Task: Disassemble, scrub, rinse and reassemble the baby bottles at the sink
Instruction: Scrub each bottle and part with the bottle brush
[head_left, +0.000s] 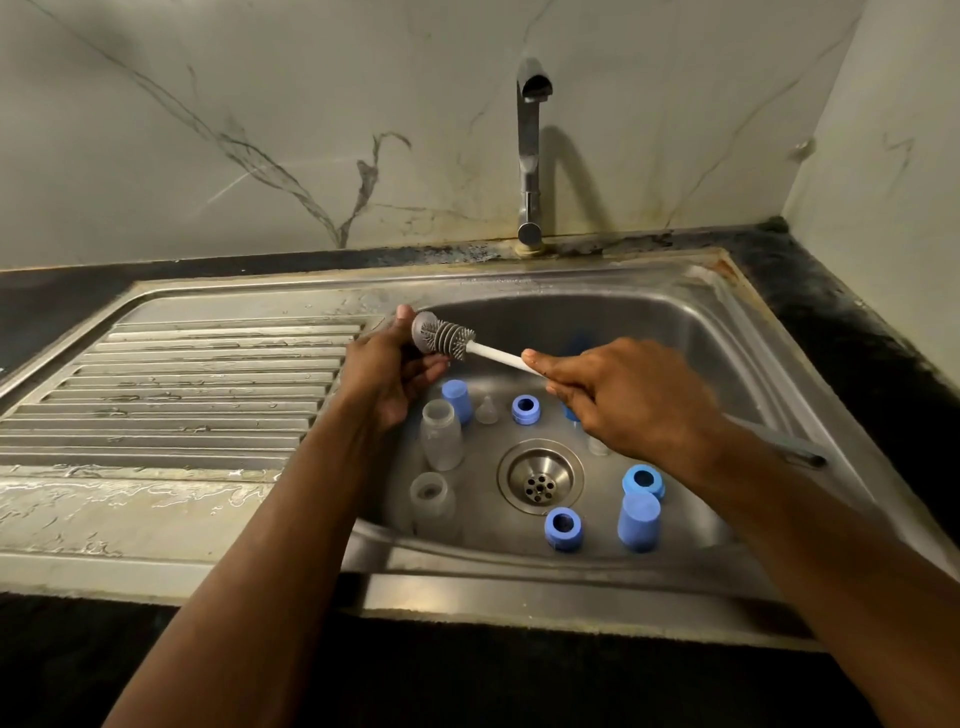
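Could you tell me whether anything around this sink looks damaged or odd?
Yes: the steel sink rim shows rust-coloured staining at its back right corner, and dark grime lines the wall joint behind the chrome tap. The bottle parts look undamaged.

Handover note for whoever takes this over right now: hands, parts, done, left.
Right hand grips the brush by its white handle. Left hand holds the bristle head over the sink.
In the basin, all apart: two clear bottles on the left, a nipple, blue rings and blue caps around the drain.
Tap: no water seen running.
Done: disassembly.
Left: likely scrub, rinse and reassemble; I cannot tell whether any part is already scrubbed.
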